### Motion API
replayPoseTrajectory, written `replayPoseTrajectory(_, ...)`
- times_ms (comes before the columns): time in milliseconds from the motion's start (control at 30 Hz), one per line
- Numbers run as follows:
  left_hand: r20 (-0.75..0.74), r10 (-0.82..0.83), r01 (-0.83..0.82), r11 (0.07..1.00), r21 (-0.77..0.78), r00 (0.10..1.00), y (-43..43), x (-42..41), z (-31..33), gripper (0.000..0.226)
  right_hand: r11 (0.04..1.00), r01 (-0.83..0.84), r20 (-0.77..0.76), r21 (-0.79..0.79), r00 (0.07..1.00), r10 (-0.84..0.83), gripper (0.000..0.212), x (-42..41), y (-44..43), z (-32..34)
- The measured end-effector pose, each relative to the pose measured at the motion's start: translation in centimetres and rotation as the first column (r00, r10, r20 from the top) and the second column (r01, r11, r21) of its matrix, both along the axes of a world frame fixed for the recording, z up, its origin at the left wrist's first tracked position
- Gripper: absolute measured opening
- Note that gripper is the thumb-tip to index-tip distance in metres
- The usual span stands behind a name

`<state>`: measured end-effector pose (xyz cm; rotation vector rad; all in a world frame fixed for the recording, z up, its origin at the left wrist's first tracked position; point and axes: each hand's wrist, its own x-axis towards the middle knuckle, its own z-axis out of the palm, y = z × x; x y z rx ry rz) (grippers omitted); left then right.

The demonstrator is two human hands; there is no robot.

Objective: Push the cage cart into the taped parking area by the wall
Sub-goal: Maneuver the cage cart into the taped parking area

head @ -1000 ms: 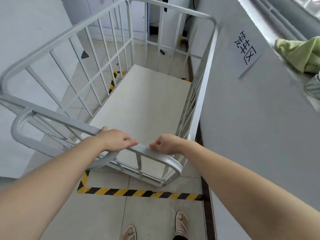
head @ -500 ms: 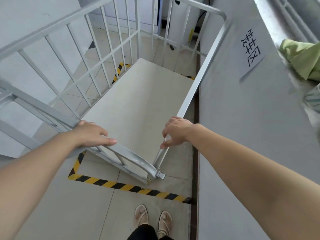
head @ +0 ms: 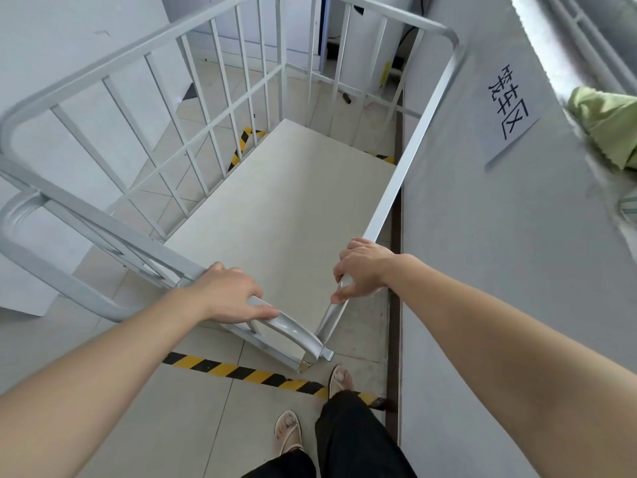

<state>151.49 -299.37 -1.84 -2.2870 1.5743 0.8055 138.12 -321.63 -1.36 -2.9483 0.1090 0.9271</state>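
Note:
The silver cage cart [head: 220,108] has barred sides and a pale flat deck [head: 286,208]. It stands close along the grey wall [head: 482,253] on the right. Yellow-and-black tape [head: 241,370] marks the floor in front of my feet and shows again beyond the cart's left side [head: 243,144]. The cart's near corner sits just inside the front tape line. My left hand [head: 229,294] is closed over the near top rail. My right hand [head: 362,267] grips the right side rail where it bends down.
A paper sign [head: 510,105] with characters hangs on the wall. A green cloth [head: 606,125] lies on the sill at upper right. A white wall or panel [head: 51,63] stands left of the cart. My sandalled feet [head: 289,432] are at the tape line.
My right hand has shifted from the near rail to the right side rail. The cart has swung closer along the wall, and I have stepped forward up to the tape.

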Motion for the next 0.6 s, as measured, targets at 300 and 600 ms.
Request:
replayPoseTrajectory(300,0.001,0.057,-0.057,0.993,0.104,0.998,-0.7,-0.8,1.2,0.072,1.0,-0.008,-0.008,-0.007,1.0,0.008,0.061,0.0,0.1,0.0)
replayPoseTrajectory(600,-0.006,0.071,-0.071,0.997,0.045,0.997,-0.8,-1.1,1.4,0.061,0.998,-0.058,-0.016,-0.029,0.998,0.057,0.063,-0.2,0.0,-0.2)
